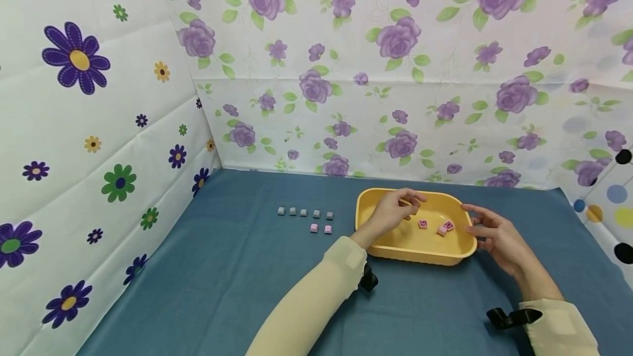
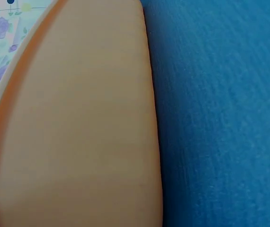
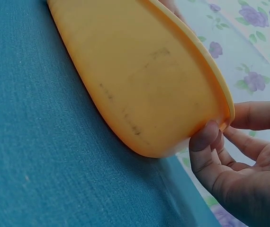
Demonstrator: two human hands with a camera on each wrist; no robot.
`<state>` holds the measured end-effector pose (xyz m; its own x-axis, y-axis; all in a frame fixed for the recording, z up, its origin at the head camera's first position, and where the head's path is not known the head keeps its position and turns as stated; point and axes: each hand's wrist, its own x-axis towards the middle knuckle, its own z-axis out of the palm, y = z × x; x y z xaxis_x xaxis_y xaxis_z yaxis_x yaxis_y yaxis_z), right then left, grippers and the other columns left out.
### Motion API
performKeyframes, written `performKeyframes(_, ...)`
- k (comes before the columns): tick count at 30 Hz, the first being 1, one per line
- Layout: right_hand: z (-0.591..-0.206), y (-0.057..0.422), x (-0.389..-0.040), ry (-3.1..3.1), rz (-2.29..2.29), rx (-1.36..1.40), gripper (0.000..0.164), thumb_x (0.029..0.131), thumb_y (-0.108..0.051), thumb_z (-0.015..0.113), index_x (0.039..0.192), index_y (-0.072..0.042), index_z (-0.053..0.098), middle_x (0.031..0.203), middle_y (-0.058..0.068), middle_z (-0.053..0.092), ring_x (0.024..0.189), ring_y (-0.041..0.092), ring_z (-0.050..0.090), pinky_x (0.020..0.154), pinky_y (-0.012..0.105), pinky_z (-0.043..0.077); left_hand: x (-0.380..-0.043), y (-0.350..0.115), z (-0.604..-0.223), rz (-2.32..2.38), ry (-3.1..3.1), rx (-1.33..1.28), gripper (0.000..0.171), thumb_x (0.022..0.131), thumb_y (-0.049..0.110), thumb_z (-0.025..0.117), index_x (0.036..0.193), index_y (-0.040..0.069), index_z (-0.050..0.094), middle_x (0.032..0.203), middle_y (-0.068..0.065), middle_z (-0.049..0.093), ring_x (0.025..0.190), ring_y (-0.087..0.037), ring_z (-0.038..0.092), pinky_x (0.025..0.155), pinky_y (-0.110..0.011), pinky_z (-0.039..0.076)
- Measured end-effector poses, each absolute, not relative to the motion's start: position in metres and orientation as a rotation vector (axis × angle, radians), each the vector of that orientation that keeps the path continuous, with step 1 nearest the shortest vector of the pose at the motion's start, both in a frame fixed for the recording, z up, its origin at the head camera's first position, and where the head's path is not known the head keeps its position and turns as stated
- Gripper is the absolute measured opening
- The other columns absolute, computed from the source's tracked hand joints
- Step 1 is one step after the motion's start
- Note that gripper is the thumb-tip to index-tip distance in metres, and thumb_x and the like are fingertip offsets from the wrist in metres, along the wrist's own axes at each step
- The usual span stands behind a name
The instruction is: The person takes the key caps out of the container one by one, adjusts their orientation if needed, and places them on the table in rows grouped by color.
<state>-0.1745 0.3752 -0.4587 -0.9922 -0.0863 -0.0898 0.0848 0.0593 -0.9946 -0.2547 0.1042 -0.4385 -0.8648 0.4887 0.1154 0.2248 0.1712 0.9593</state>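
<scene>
1. Head view: A yellow tray (image 1: 420, 256) sits right of centre on a blue cloth-covered tabletop (image 1: 207, 290). A person's left hand (image 1: 393, 210) reaches over its left part from the lower middle of the frame, fingers bent above the tray floor; whether its grip grasps anything cannot be told. The right hand (image 1: 499, 238) pinches the tray's right end, its grip closed on the rim.
2. Inside the tray, one pink block (image 1: 422, 224) lies near the left fingertips, and two more pink blocks (image 1: 445, 228) lie together towards the right hand.
3. Left of the tray, at mid-frame, five grey-white blocks (image 1: 304, 212) form a row, with two pink pieces (image 1: 328, 229) below the row's right end.
4. Cream sleeves (image 1: 306, 301) cover both arms, with a black device at each wrist. Floral sheets (image 1: 346, 59) hang behind and at the sides.
5. Left wrist view: The tray's outer wall fills the left half, blue cloth the right; the left hand is out of sight.
6. Right wrist view: The tray stretches from the upper left towards centre right, where the right thumb presses the outer wall and a finger meets the rim.
</scene>
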Motion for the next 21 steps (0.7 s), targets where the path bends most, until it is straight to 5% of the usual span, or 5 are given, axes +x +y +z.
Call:
performKeyframes(7, -0.459, 0.376, -0.175, 2.176, -2.092, -0.019, 0.056, 0.105, -0.007, 0.061, 0.158, -0.012, 0.043, 0.107, 0.0, 0.05, 0.085, 0.014, 0.057, 0.071, 0.029, 0.059, -0.256, 0.112, -0.437, 1.749, 2.236, 0.671, 0.019, 0.102, 0.003, 0.066, 0.116, 0.011, 0.076, 0.1, -0.001, 0.069, 0.084, -0.007, 0.065, 0.077, -0.027, 0.059)
performKeyframes(15, -0.46, 0.376, -0.175, 2.159, -2.103, -0.025, 0.055, 0.106, -0.005, 0.06, 0.158, -0.012, 0.044, 0.106, -0.002, 0.051, 0.088, 0.014, 0.058, 0.074, 0.03, 0.06, -0.254, 0.124, -0.437, 1.693, 2.247, 0.7, 0.019, 0.102, 0.003, 0.066, 0.118, 0.01, 0.076, 0.096, 0.004, 0.067, 0.084, -0.004, 0.063, 0.086, -0.042, 0.06)
performKeyframes(21, -0.46, 0.376, -0.176, 2.16, -2.086, -0.017, 0.056, 0.106, -0.004, 0.059, 0.159, -0.012, 0.042, 0.108, -0.001, 0.052, 0.087, 0.014, 0.058, 0.074, 0.03, 0.06, -0.254, 0.131, -0.438, 1.641, 2.272, 0.698, 0.02, 0.1, 0.003, 0.068, 0.117, 0.011, 0.076, 0.105, -0.001, 0.072, 0.087, -0.005, 0.063, 0.078, -0.023, 0.056)
